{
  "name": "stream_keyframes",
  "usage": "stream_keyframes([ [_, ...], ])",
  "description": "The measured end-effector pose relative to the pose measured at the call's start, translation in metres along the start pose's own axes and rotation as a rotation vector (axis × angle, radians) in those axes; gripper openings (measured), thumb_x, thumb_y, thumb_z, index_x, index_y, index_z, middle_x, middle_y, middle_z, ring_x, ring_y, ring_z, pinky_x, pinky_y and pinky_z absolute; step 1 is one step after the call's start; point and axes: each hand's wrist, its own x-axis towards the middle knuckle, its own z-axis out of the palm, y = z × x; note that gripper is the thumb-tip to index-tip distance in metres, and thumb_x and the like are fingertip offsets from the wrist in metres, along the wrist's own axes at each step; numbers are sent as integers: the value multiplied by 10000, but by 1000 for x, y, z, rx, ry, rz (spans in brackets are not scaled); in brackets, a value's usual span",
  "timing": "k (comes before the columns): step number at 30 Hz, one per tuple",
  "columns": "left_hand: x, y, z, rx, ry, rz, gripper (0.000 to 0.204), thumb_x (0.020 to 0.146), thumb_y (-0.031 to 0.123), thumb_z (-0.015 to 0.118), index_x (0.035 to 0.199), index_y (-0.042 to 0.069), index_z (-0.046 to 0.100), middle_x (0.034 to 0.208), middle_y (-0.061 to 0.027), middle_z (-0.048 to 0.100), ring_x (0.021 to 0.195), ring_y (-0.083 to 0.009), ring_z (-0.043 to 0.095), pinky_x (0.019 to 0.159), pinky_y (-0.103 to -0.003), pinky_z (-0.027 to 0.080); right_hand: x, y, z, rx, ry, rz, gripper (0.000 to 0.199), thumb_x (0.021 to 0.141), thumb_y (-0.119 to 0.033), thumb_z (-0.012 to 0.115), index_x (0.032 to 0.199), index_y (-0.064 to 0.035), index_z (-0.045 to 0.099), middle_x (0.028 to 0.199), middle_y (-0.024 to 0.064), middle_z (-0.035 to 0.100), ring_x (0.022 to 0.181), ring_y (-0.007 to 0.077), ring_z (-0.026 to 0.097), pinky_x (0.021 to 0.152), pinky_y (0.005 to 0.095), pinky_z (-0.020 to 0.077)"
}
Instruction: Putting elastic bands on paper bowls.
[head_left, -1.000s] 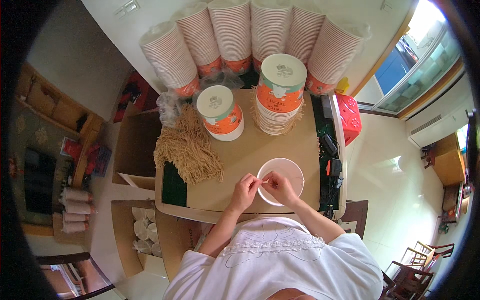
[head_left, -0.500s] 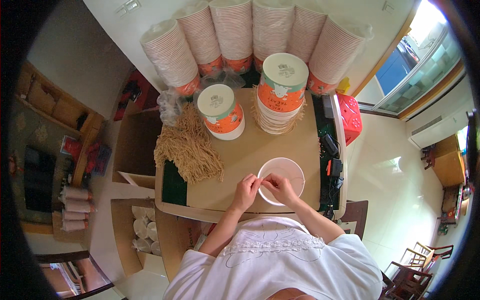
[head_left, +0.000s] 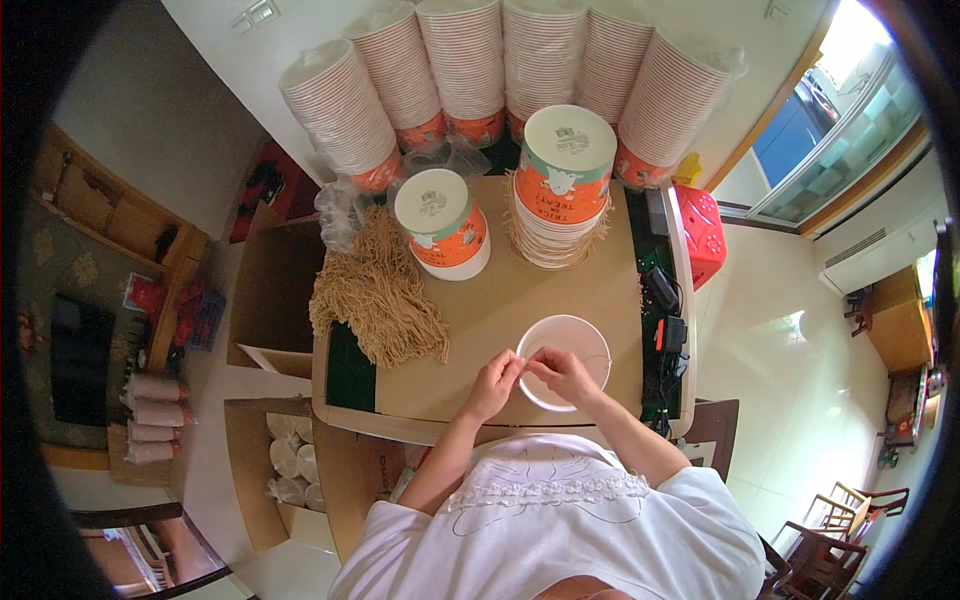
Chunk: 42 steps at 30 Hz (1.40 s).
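Note:
An open white paper bucket stands mouth up near the front edge of the table. At its left rim my left hand and my right hand meet, fingertips pinched together. What lies between the fingertips is too small to make out. A thin strand seems to run along the bucket's right inner side. Left of my hands lies a tangled heap of tan cords. Beyond it an orange, green and white bucket rests upside down. To its right rises an upturned bucket stack with cord ends sticking out around it.
Tall plastic-wrapped bucket stacks line the wall behind the table. Cardboard covers the tabletop. Black adapters with cables lie along the right edge, beside a red stool. Left of me, an open carton holds wrapped white items.
My hands stay pinched at the bucket's rim, with only a slight shift of the fingers. The view has moved a little; nothing else visibly differs.

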Motion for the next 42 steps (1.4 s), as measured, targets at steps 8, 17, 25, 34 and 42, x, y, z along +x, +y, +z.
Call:
stream_keyframes([
  [8, 0, 0, -1, -46, -44, 19, 189, 910, 160, 433, 756, 56, 468, 641, 30, 446, 567, -44, 391, 501, -188, 328, 5, 12, -2, -15, -7, -11, 110, 811, -123, 603, 842, -19, 584, 658, -35, 511, 606, 40, 430, 540, 206, 378],
  [17, 0, -5, 2, 17, 3, -49, 222, 917, 163, 409, 745, 47, 486, 613, 23, 468, 540, -53, 415, 477, -204, 345, 2, 15, 8, -207, 166, -206, 100, 778, -74, 629, 835, -1, 592, 640, 4, 566, 587, 28, 472, 519, 199, 406],
  [25, 1, -9, 1, 46, 30, -70, 205, 899, 165, 437, 781, 20, 522, 602, -30, 516, 535, -105, 485, 497, -261, 398, 1, 7, 11, -267, 211, -244, 123, 761, -105, 647, 825, -11, 601, 571, 53, 539, 507, 63, 459, 474, 235, 398],
  [34, 7, -27, -6, 176, 286, 60, 76, 822, 89, 550, 784, 23, 552, 676, -78, 581, 586, -155, 549, 553, -275, 443, 15, 32, 6, -345, 248, -219, 89, 741, -81, 630, 773, -7, 592, 535, 78, 502, 485, 98, 443, 466, 262, 391],
  [42, 6, -39, -12, 366, 208, 96, 181, 738, 24, 618, 919, 28, 613, 781, -79, 583, 653, -154, 580, 594, -263, 471, 24, 42, 9, -304, 271, -282, 112, 736, -93, 641, 777, -3, 588, 537, 70, 496, 482, 98, 427, 458, 262, 380],
])
